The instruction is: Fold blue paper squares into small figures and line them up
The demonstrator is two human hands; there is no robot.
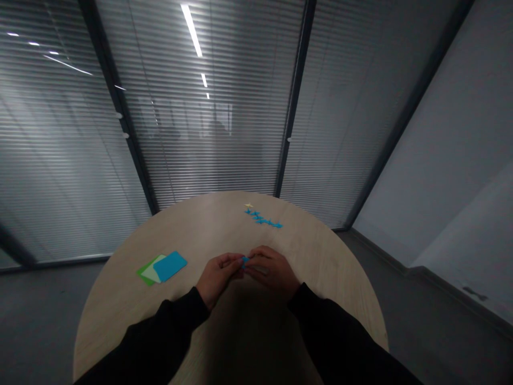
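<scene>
Between my fingertips, near the middle of the table, is a small piece of folded blue paper; most of it is hidden by the fingers. My left hand pinches it from the left side. From the right, my right hand closes on the same piece. Farther back lies a cluster of small blue folded paper shapes, pointed like stars, with one pale yellow shape behind them. Left of my hands, blue paper sheets overlap pale green paper and bright green paper.
All of this rests on a round light wood table. Behind it stands a glass partition with blinds and dark frame posts. A plain wall rises on the right, and grey floor surrounds the table.
</scene>
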